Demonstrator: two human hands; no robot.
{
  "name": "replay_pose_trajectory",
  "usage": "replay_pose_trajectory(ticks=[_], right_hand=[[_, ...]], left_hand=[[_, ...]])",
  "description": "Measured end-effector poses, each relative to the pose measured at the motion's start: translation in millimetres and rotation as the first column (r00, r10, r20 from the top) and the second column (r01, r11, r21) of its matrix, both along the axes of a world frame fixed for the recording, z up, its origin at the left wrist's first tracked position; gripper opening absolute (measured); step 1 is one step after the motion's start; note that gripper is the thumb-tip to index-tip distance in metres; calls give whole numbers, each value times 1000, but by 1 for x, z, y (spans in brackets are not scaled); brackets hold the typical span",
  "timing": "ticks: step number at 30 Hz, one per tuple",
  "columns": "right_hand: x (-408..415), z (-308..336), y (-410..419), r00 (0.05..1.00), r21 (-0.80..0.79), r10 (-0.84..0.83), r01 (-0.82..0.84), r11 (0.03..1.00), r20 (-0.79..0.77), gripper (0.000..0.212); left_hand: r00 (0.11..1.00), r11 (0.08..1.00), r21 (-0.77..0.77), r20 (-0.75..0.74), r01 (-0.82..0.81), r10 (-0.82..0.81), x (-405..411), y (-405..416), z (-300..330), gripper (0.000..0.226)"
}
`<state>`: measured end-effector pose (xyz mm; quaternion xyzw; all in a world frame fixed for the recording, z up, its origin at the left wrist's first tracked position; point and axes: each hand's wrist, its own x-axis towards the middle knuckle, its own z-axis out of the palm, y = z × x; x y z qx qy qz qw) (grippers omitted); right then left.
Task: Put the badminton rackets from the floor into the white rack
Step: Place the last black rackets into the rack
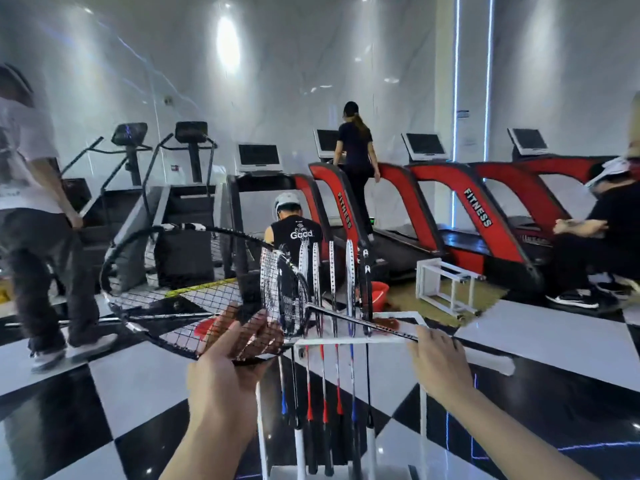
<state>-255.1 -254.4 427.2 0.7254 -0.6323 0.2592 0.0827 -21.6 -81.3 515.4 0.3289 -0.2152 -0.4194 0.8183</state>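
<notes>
A black badminton racket (194, 292) lies almost level across the view. Its strung head is at the left, and its thin shaft runs right over the white rack (398, 341). My left hand (228, 355) cups the near rim of the head from below, fingers behind the strings. My right hand (436, 358) pinches the shaft at the rack's right top corner. Several rackets (332, 282) stand upright in the rack, heads up and handles hanging down toward the floor.
The floor (121, 393) is glossy black and white checks. A person (38, 209) stands close at the left, another crouches behind the rack, and one sits at the right. A second white rack (446, 285) and a red basin (379, 292) sit beyond, before a row of treadmills.
</notes>
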Motion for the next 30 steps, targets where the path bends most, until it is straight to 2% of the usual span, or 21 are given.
replay_pose_trajectory(ticks=[3,9,11,13,15,20,22,23,25,28,30], right_hand=[[13,21,-16,994,66,-14,7,998,110,47],[44,64,-43,946,150,13,-65,987,324,64],[50,67,-54,926,178,38,-112,978,375,64],[52,65,-63,917,202,62,-152,967,393,63],[52,59,-69,910,209,76,-173,963,407,66],[29,42,-83,846,212,195,-335,918,496,75],[13,34,-92,849,317,233,-411,855,474,88],[7,30,-95,863,396,231,-424,814,449,86],[-5,18,-104,891,481,234,-413,773,389,75],[-19,4,-115,938,516,237,-339,787,255,80],[-28,-10,-126,953,525,262,-304,795,155,69]], left_hand=[[988,989,-71,81,-126,132,-3,8,27,23],[955,954,-116,77,-276,285,-14,13,76,37],[939,940,-132,99,-315,329,-22,9,86,32],[909,915,-129,128,-381,397,-33,2,95,18],[879,899,-178,203,-401,432,-45,-6,101,6],[764,861,-327,408,-389,500,-70,-32,107,19],[722,861,-356,477,-363,502,-81,-44,109,36],[697,863,-362,513,-353,500,-85,-51,108,40],[661,866,-361,560,-347,499,-96,-66,105,32],[625,871,-346,607,-348,491,-110,-85,98,26],[605,878,-331,637,-345,478,-118,-101,90,29]])
